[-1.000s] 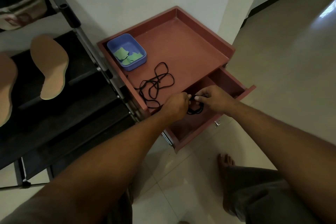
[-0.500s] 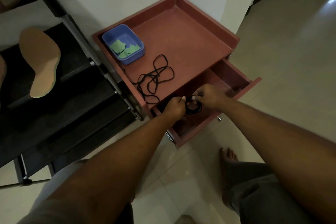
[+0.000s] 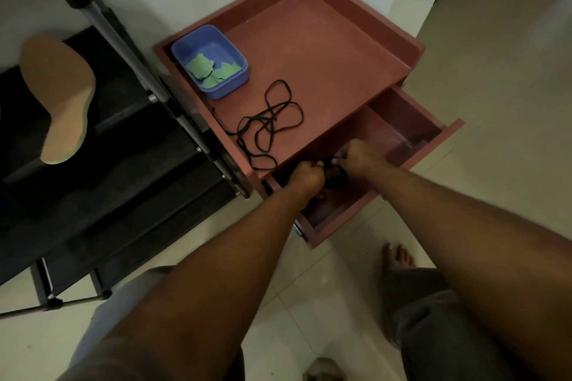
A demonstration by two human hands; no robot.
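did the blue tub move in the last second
No. The blue tub still sits in the left corner of the cabinet top, same gap to the black cord; only the camera shifted.

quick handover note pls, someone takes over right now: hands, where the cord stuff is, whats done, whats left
Left hand: fingers curled, pinching the small black cord coil.
Right hand: pinching the same coil from the other side.
The coil is held over the open drawer, not set down.
Loose black cord lies tangled on the cabinet top, near its front edge. Whether it joins the coil cannot be told.
Blue tray with green paper pieces sits at the top's back left.
Done: one coil wound, it seems.
Left: probably lay it in the drawer, then deal with the loose cord.
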